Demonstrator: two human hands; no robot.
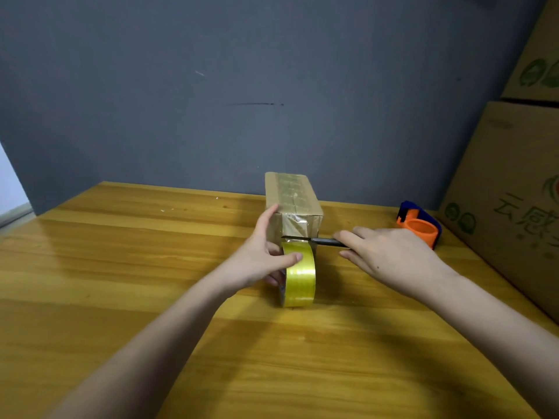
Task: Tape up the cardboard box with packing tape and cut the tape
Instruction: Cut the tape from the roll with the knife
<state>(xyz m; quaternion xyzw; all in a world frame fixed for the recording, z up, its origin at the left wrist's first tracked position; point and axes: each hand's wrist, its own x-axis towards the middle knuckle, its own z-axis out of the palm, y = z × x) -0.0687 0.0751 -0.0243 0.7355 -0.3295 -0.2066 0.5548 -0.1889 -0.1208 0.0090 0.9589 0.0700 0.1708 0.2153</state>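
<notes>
My left hand (257,258) grips the tape roll (299,275) by the cardboard box (295,204). My right hand (390,255) holds the knife (314,239), fingers clamped. Next I slice the tape, I think.

Dim warm indoor light, soft glare on table (121,267), wide-angle bending at edges, slight overall softness

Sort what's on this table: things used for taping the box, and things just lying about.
In use: cardboard box; yellow tape roll, held by left hand; blade, held by right hand.

Lying about: orange tape dispenser; large printed cartons.
</notes>
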